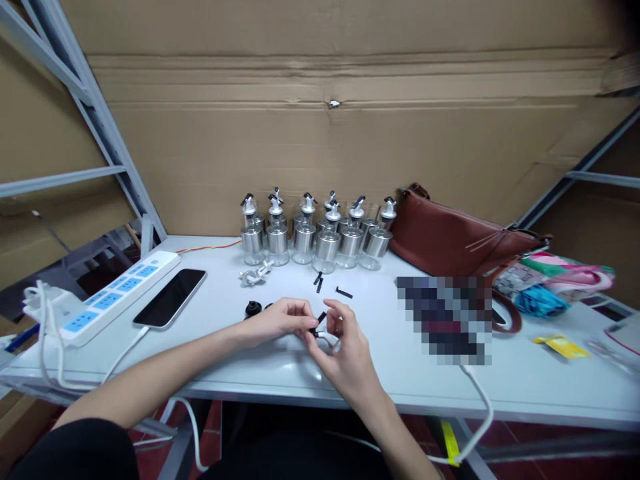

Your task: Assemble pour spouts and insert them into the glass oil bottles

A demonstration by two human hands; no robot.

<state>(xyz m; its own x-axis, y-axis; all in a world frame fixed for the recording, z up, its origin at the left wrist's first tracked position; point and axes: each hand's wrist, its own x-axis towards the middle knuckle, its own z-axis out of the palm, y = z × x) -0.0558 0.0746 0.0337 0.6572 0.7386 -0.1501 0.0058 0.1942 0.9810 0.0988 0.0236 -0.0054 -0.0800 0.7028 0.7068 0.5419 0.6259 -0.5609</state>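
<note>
Above the table's front part, my left hand (pixel 290 316) and my right hand (pixel 345 343) meet around a small white and black spout piece (pixel 327 338). The fingertips of my left hand pinch its black end, while my right thumb and fingers curl around the white part. A black strip sticks up between the hands. Just beyond them lie loose black strips (pixel 344 292). A black round cap (pixel 253 309) sits left of my left hand, with another dark part partly hidden by that hand. White-grey spout parts (pixel 256 273) lie farther back.
Several glass bottles with steel bands (pixel 327 247) and spouts stand at the back. A power strip (pixel 120 293) and phone (pixel 171 298) are left. On the right are a brown bag (pixel 450 233), a pixelated object (pixel 445 320), colourful cloth (pixel 545 287) and a yellow packet (pixel 563 346).
</note>
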